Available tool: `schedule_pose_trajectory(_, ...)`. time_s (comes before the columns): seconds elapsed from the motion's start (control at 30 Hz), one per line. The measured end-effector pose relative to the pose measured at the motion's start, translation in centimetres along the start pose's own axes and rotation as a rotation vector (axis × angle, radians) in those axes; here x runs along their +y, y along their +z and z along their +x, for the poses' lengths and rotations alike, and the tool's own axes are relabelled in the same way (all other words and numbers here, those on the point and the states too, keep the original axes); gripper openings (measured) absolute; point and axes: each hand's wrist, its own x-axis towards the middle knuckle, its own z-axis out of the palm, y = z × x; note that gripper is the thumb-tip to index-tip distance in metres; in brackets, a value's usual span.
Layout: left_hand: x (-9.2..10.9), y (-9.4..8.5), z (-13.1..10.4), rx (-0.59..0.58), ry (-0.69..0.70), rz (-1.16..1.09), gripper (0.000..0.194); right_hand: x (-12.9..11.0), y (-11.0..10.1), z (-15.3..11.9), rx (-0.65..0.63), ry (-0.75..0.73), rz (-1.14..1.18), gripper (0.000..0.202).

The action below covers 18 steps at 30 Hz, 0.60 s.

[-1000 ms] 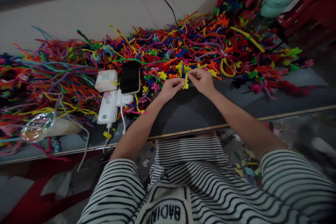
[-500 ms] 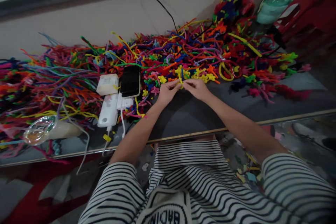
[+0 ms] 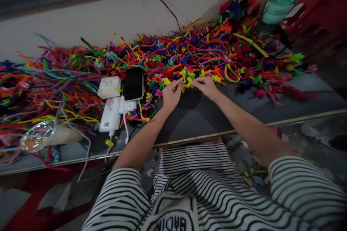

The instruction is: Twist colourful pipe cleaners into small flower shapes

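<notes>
One black-screened rectangular phone (image 3: 133, 83), one clear plastic dome-lidded cup (image 3: 63, 135) and one pair of yellow-and-red-handled scissors (image 3: 238, 75) are counted; the fuzzy yellow flowers (image 3: 185, 73) cannot be counted exactly.

Phone (image 3: 133, 83) beside white box (image 3: 108, 88); red chair (image 3: 321, 18) right.

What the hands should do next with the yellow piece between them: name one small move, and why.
Probably pinch the yellow fuzzy piece with the left hand, steadying it for the right hand: it sits between both sets of fingertips, the right ones drawn together, the left ones seemingly parted. Whether either grips it is too small to tell.
</notes>
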Motion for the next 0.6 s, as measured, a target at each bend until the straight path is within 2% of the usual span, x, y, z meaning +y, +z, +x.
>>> schedule_pose_trajectory(0.1, 0.1, -1.1, 0.5, 0.04, 0.214, 0.227, 0.03, 0.0, -0.2, 0.2, -0.097, 0.155, 0.161, 0.04)
schedule_pose_trajectory(0.17, 0.0, -1.7, 0.8, -0.009, 0.373, 0.342, 0.03, -0.3, -0.3, 0.0, -0.221, 0.238, 0.245, 0.036)
schedule_pose_trajectory(0.27, 0.0, -2.2, 0.8, -0.121, 0.545, 0.41, 0.029, -0.9, -0.4, -0.3, -0.368, 0.265, 0.274, 0.031)
schedule_pose_trajectory(0.4, 0.3, -2.9, 0.6, -0.286, 0.631, 0.481, 0.031, -1.3, -0.7, -0.3, -0.46, 0.239, 0.246, 0.031)
schedule_pose_trajectory(0.5, 0.7, -3.5, 0.8, -0.333, 0.668, 0.572, 0.031, -1.4, -0.8, -0.2, -0.5, 0.168, 0.162, 0.036)
schedule_pose_trajectory(0.6, 1.2, -3.6, 1.1, -0.376, 0.664, 0.612, 0.032, -1.6, -0.7, -0.3, -0.464, 0.063, 0.029, 0.039)
